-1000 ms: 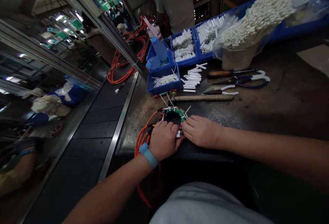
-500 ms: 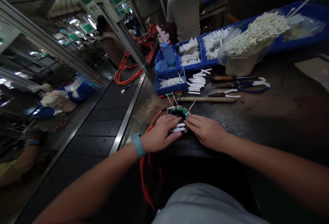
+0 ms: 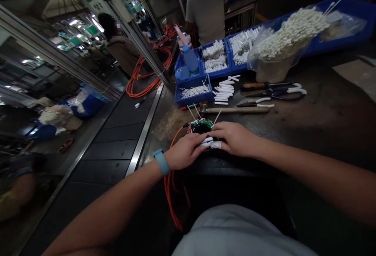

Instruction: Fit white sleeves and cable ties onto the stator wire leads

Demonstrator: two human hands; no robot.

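Observation:
A round green and black wound ring with white ties and orange wires lies on the dark workbench in front of me. My left hand, with a blue wristband, rests on the ring's near side and its fingertips press white sleeves. My right hand meets it from the right, fingers curled and pinching the same white sleeves.
Behind the ring lie a wooden-handled tool, pliers and scissors, loose white tubes, and blue bins of white parts. A bag of white swabs stands at the right. A conveyor runs on the left. A person stands behind.
Both hands have drawn together over the ring's near edge. The right hand's fingers went from flat to curled onto the white sleeves. The view shifted slightly.

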